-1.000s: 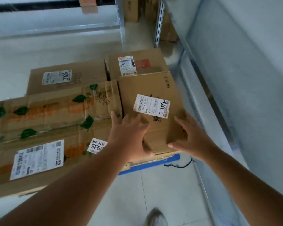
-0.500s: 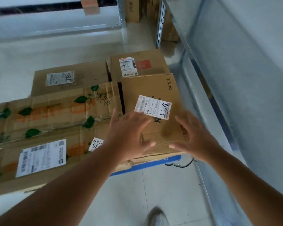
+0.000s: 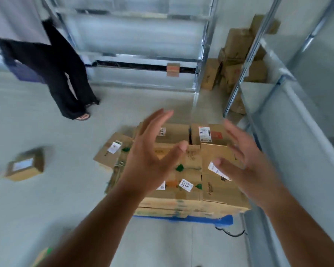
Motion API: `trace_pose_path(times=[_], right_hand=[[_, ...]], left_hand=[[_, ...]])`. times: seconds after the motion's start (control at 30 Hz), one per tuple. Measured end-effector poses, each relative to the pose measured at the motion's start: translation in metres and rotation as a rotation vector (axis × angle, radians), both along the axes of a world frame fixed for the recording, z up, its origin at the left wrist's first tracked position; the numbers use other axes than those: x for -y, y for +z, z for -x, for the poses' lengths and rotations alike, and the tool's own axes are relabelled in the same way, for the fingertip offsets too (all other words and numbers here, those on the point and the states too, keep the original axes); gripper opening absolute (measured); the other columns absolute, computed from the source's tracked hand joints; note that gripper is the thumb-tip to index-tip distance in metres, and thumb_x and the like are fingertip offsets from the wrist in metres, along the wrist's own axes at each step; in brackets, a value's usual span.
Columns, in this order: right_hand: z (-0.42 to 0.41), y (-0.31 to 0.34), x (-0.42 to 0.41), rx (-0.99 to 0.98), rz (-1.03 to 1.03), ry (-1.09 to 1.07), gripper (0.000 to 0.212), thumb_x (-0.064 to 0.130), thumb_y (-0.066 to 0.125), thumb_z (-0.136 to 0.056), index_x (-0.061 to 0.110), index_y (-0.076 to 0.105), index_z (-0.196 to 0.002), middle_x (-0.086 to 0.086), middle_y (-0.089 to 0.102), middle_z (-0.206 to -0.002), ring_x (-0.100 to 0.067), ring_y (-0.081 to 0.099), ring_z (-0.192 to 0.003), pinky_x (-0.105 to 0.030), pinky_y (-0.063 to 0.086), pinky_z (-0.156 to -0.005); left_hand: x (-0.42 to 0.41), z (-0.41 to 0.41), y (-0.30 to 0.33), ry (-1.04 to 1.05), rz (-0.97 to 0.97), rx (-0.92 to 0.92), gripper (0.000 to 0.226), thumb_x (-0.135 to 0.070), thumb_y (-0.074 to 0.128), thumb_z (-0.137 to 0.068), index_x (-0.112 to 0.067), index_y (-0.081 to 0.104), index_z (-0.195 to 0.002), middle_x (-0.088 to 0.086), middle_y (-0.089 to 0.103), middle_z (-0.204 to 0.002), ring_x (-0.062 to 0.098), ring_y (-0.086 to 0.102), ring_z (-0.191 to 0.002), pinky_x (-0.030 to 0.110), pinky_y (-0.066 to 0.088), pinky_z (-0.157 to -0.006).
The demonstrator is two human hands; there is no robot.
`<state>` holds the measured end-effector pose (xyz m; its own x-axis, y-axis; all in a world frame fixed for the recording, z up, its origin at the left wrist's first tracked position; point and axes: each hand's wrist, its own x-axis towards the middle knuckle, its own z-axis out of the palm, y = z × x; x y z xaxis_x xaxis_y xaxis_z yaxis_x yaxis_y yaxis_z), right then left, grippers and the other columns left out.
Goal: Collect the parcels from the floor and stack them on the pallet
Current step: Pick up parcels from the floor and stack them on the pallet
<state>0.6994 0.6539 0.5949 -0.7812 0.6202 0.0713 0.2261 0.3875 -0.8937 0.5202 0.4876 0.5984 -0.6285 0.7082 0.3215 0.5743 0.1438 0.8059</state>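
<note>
Several brown cardboard parcels lie stacked on a blue pallet [image 3: 210, 219] by the right-hand shelving. The nearest right one, a labelled box [image 3: 220, 182], lies flat on the stack. My left hand [image 3: 152, 157] and my right hand [image 3: 245, 162] hover above the stack with fingers spread, palms facing each other, holding nothing. A small parcel [image 3: 24, 164] with a white label lies on the floor at the left, blurred. Another box [image 3: 112, 149] leans at the stack's far left corner.
A person in black trousers [image 3: 64, 74] stands at the back left. Metal shelving [image 3: 135, 45] runs along the back and the right side. More boxes [image 3: 237, 60] are piled in the back right corner. A black cable [image 3: 229, 232] lies by the pallet.
Both hands have let go of the labelled box and lifted off the stack. The view has swung up and back, bringing the floor, the person and the floor parcel into sight.
</note>
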Motion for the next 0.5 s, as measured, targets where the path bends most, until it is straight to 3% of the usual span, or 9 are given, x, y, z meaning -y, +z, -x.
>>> trace_pose_path(times=[0.2,0.37,0.5], right_hand=[[0.038,0.095,0.095,-0.12,-0.037,0.253,0.078,0.073,0.07,-0.08,0.071,0.028,-0.145,0.029,0.031,-0.163,0.0,0.035,-0.149,-0.047,0.036,-0.122],[0.066,0.126,0.144,-0.172,-0.037,0.496,0.086,0.085,0.065,-0.075,0.064,0.03,-0.15,0.028,0.029,-0.165,-0.007,0.035,-0.151,-0.055,0.036,-0.118],[0.081,0.134,0.159,-0.17,0.023,0.718,0.085,0.083,0.068,-0.075,0.065,0.032,-0.149,0.033,0.034,-0.16,-0.008,0.038,-0.149,-0.05,0.035,-0.118]], left_hand=[[0.136,0.012,0.087,0.211,-0.127,-0.002,0.07,-0.066,0.06,-0.091,-0.042,0.042,-0.154,-0.012,0.042,-0.163,0.003,0.042,-0.148,0.034,0.047,-0.112],[0.225,-0.007,0.122,0.389,-0.151,-0.047,0.067,-0.063,0.063,-0.093,-0.044,0.046,-0.154,-0.019,0.041,-0.162,-0.001,0.043,-0.147,0.031,0.045,-0.108],[0.26,-0.046,0.137,0.571,-0.159,-0.047,0.068,-0.075,0.06,-0.09,-0.054,0.044,-0.152,-0.023,0.039,-0.163,0.001,0.04,-0.149,0.035,0.045,-0.111]])
